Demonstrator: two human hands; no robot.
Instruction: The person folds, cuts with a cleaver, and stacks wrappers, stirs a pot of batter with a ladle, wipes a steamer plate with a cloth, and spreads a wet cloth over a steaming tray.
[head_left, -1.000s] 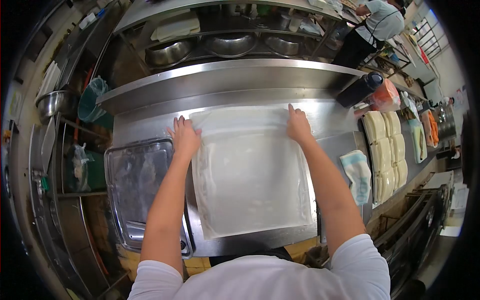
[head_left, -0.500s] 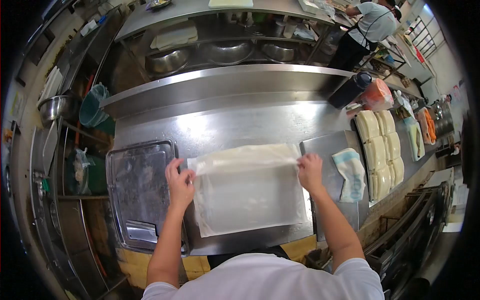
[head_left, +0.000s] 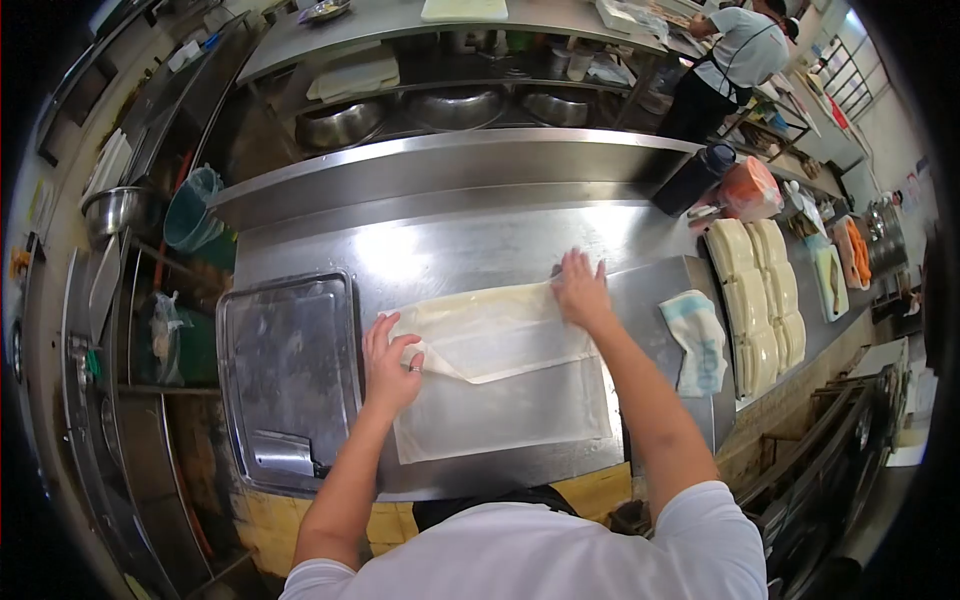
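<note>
A thin, translucent whitish sheet (head_left: pixel 500 415) lies flat on the steel worktop. Its far part is a doubled, cream-coloured layer (head_left: pixel 490 320), whose near left edge is turned up at a slant. At that left edge my left hand (head_left: pixel 393 368) is curled, thumb and fingers closed on the sheet's turned-up edge, though the fingertips are partly hidden. My right hand (head_left: pixel 582 290) rests palm down at the far right corner of the sheet, fingers spread, gripping nothing.
To the left lies a dark metal tray (head_left: pixel 290 350) with a cleaver (head_left: pixel 284 452) on it. At right are a folded towel (head_left: pixel 695 345), cream-coloured packs (head_left: pixel 760 300) in rows and a dark bottle (head_left: pixel 695 180). A co-worker (head_left: pixel 735 60) stands beyond the counter.
My right hand has moved away from me and left to the sheet's far corner, its fingers spreading. My left hand has shifted right and slightly nearer, and the layer's left edge is now turned up.
</note>
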